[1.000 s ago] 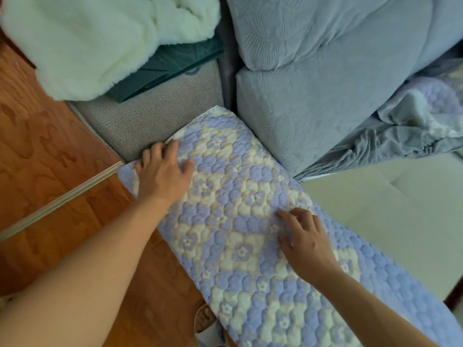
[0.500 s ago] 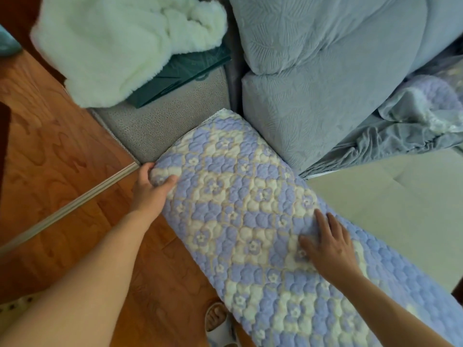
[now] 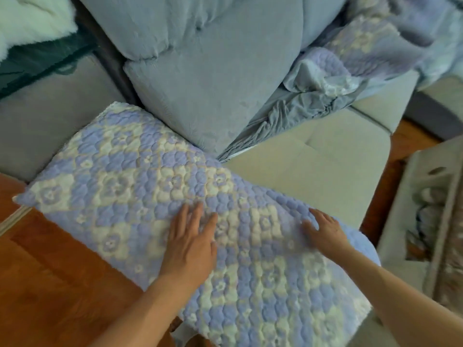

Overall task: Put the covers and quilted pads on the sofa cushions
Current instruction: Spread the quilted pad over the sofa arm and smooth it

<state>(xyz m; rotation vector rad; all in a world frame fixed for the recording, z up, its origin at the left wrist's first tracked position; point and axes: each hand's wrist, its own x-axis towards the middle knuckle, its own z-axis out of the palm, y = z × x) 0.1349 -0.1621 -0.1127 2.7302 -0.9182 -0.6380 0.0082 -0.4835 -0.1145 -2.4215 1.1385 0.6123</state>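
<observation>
A quilted pad (image 3: 130, 186) with a lilac and cream flower pattern lies spread over a sofa seat cushion, its near edge hanging over the front. My left hand (image 3: 191, 239) lies flat on the pad's middle with straight fingers. My right hand (image 3: 323, 231) rests on the pad near its far right edge, fingers spread and slightly bent, blurred. A blue-grey covered back cushion (image 3: 208, 78) leans behind the pad. A bare pale seat cushion (image 3: 313, 159) sits to the right. A crumpled grey cover (image 3: 295, 113) and another quilted pad (image 3: 363, 51) lie heaped at the back right.
A white fluffy blanket (image 3: 30, 18) and a dark green box (image 3: 40, 63) rest on the grey sofa arm (image 3: 55, 116) at the left. Wooden floor (image 3: 50, 284) runs along the front. A pale shelf unit (image 3: 426, 221) stands at the right.
My left hand has let go of the pad's left corner and moved right onto its middle. My right hand has slid right toward the pad's edge. The view has shifted right.
</observation>
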